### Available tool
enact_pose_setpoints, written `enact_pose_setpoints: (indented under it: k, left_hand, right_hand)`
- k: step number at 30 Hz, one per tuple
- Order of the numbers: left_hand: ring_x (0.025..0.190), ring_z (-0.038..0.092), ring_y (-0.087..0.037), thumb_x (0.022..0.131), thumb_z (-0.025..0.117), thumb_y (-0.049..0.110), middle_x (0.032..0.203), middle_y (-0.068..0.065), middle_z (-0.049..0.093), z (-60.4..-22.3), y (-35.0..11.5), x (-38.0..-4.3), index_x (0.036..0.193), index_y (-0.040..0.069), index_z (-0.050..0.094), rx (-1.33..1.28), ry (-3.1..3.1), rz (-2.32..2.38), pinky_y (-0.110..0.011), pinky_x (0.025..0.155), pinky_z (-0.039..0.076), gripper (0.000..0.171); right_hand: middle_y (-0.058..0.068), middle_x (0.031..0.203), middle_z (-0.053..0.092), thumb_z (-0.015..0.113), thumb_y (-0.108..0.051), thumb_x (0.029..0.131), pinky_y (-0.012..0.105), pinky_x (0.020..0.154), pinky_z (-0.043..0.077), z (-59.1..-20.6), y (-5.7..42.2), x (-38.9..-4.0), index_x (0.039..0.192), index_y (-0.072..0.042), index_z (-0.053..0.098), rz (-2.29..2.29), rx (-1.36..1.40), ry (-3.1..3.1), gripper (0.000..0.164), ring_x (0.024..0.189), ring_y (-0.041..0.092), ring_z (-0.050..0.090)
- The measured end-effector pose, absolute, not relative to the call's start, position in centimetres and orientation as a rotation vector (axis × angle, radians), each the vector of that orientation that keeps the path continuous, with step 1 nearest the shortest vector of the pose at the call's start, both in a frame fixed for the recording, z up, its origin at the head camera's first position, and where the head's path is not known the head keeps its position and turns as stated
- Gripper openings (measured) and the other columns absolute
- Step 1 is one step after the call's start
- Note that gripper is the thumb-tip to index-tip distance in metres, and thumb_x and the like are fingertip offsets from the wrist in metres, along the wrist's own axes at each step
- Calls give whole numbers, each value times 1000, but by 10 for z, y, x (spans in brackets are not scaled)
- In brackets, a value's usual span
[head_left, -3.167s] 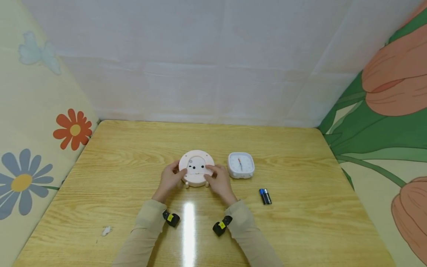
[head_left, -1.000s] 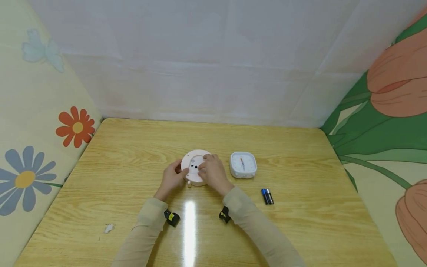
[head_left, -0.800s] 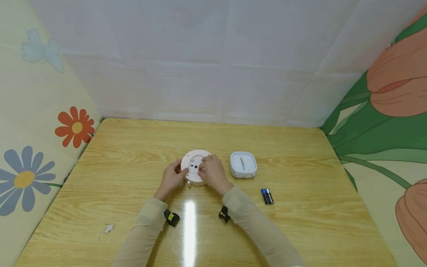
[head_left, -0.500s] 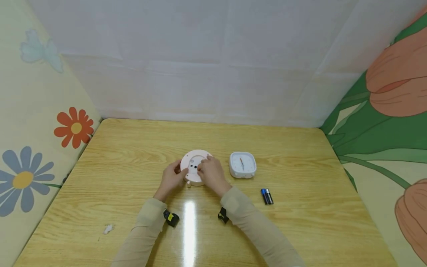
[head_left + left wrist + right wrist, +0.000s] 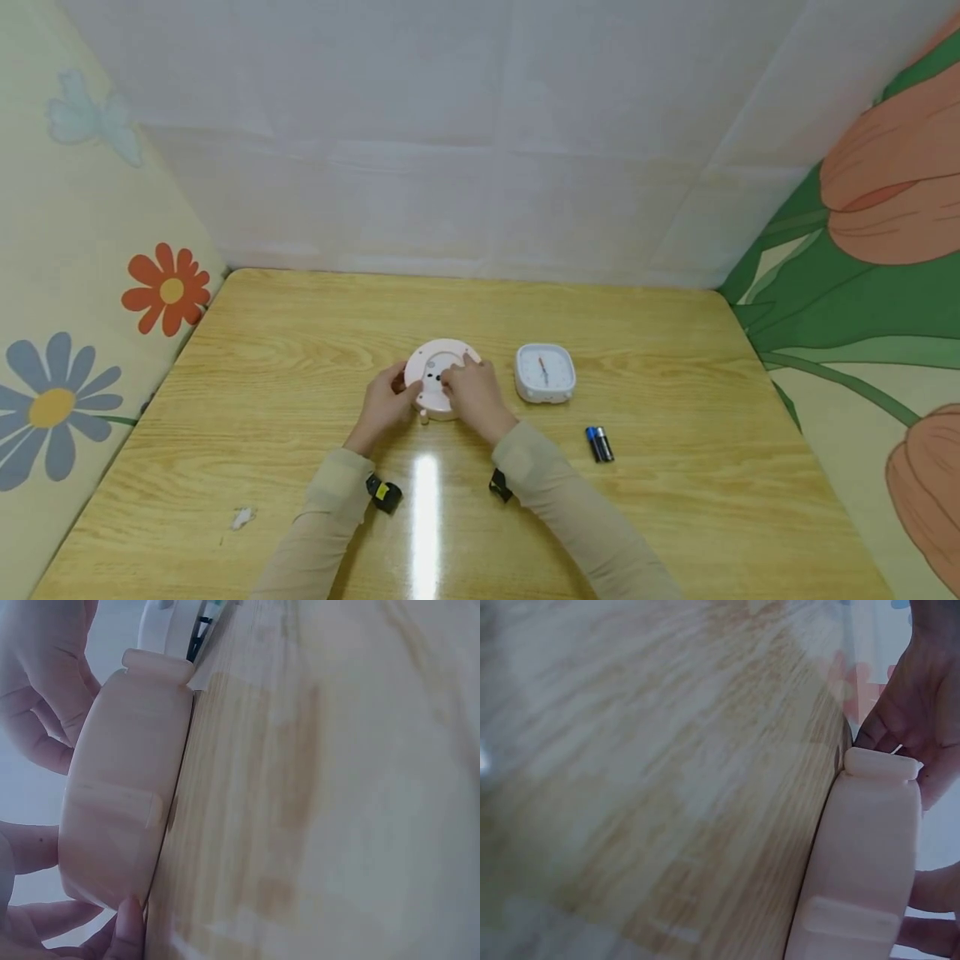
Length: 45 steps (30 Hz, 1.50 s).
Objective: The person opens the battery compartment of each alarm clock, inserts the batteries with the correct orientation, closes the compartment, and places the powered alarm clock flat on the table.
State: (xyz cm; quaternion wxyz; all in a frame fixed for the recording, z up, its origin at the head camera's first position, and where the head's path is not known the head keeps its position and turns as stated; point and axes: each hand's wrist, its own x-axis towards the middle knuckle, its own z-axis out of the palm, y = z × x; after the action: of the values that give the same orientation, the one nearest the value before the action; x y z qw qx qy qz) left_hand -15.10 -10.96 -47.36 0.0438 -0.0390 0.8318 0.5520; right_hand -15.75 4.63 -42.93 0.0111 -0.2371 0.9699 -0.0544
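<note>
A round pale-pink clock (image 5: 422, 357) lies face down on the wooden table, its back with dark knobs facing up and a peg foot at its near side. My left hand (image 5: 385, 406) grips its left edge, thumb on the back and fingers around the side. In the left wrist view the left thumb (image 5: 34, 847) presses the clock's back (image 5: 120, 772). My right hand (image 5: 477, 398) reaches over the right part of the back, its fingertips against it. The right fingers (image 5: 49, 690) look bent in that view. I cannot tell whether they pinch anything.
A white square alarm clock (image 5: 545, 372) stands to the right of the pink one, hands and dial showing. Two batteries (image 5: 599, 444) lie side by side nearer the front right. A whitish patch (image 5: 242, 517) marks the table at the front left.
The right hand has gone from the clock's right edge to over its back. In the last second its fingers have shifted slightly left there. The left hand keeps its grip.
</note>
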Motion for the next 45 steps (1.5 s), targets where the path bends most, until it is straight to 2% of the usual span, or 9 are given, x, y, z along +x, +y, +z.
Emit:
enact_pose_setpoints:
  k: [7,12,21,29,38,45]
  left_hand:
    - [92,54,-26,85,60,9,106,-21,59,-473,-109,-151,126,-8,47,-104,2558,1681,-34,80,46,46]
    - [96,54,-26,86,59,9,109,-21,58,-472,-109,-149,126,-8,47,-97,2562,1674,-35,83,46,45]
    - [93,55,-24,87,59,8,107,-20,59,-472,-109,-148,125,-8,48,-69,2577,1666,-35,81,47,43]
    - [92,55,-24,87,59,8,106,-19,60,-469,-109,-148,125,-8,48,-49,2585,1644,-35,79,47,43]
    - [88,54,-21,88,57,10,101,-14,61,-470,-109,-148,124,-4,52,-74,2573,1621,-31,75,47,39]
    - [84,54,-20,87,57,7,96,-14,61,-472,-109,-149,121,-5,54,-47,2591,1633,-26,71,46,37]
  right_hand:
    - [1,97,65,57,-22,89,44,88,40,-429,44,-157,102,-20,67,-29,-747,2998,17,101,23,54]
    - [2,97,65,56,-22,90,43,86,41,-431,43,-157,105,-22,66,25,-772,3002,18,99,23,55]
    - [1,93,66,57,-19,88,41,83,41,-434,44,-156,102,-22,67,15,-796,3046,17,93,21,56]
    - [1,94,66,57,-19,89,42,90,39,-435,45,-155,101,-22,68,26,-810,3067,17,97,22,57]
    - [2,90,65,58,-16,86,39,88,41,-435,45,-155,99,-20,68,24,-821,3065,17,98,23,57]
    - [0,86,64,60,-18,85,37,83,42,-439,46,-154,94,-20,68,3,-832,3121,12,97,22,58]
